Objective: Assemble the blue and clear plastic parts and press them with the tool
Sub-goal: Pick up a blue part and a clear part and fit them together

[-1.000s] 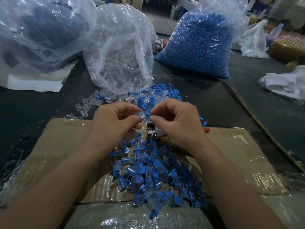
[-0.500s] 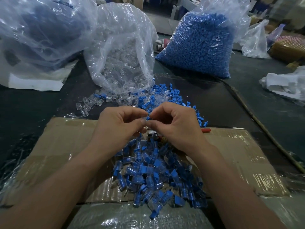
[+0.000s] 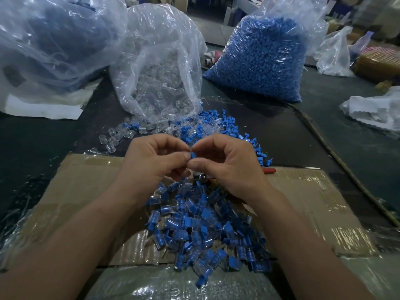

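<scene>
1. Pinching one small blue part [image 3: 193, 155] between them, the left hand [image 3: 151, 161] and right hand [image 3: 227, 163] meet fingertip to fingertip above the cardboard [image 3: 303, 202]. Each has thumb and forefinger curled tight on the part, with the other fingers loosely bent. The fingers hide whether a clear piece is already fitted to it.
2. Handling, judged from this head view: the part looks very light and rigid. It is smooth moulded plastic and probably slippery, so a fingertip pinch on its flat end seems the surest hold.
3. Loose blue pieces [image 3: 216, 126] and clear pieces [image 3: 116, 137] lie on the counter [image 3: 292, 137] by the open bag [image 3: 160, 79]. The joined pieces [image 3: 205, 224] are heaped on the cardboard under the wrists.
4. The tool [image 3: 268, 171] shows only a red handle just beside the right hand.
5. No brand, label or lettering can be read anywhere.
</scene>
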{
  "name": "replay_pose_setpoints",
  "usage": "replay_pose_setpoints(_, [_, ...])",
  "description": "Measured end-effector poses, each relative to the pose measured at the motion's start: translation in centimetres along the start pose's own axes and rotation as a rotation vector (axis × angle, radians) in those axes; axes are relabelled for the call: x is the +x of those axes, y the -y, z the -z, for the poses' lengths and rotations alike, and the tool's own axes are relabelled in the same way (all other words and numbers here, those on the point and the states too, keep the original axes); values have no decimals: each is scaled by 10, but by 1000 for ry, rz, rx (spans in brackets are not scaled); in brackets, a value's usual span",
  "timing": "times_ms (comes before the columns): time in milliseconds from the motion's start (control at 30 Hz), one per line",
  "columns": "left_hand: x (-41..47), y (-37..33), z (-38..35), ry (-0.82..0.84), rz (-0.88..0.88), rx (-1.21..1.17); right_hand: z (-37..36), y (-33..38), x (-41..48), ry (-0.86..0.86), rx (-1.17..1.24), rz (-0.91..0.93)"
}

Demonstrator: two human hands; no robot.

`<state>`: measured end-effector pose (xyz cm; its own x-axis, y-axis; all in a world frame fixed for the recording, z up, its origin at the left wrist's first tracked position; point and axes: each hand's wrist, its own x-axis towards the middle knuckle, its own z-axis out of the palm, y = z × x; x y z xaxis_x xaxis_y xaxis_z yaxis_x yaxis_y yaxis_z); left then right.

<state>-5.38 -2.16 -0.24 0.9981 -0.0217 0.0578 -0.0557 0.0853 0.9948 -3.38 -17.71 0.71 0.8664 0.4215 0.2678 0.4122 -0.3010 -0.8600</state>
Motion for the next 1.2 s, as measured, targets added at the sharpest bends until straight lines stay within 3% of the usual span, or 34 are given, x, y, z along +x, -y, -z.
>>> replay_pose_setpoints(633, [5, 1, 5, 69, 148, -185, 2, -9, 0, -83, -85, 227])
replay_pose_setpoints(1200, [4, 0, 4, 96, 131, -68, 4, -9, 0, -65, -235, 336])
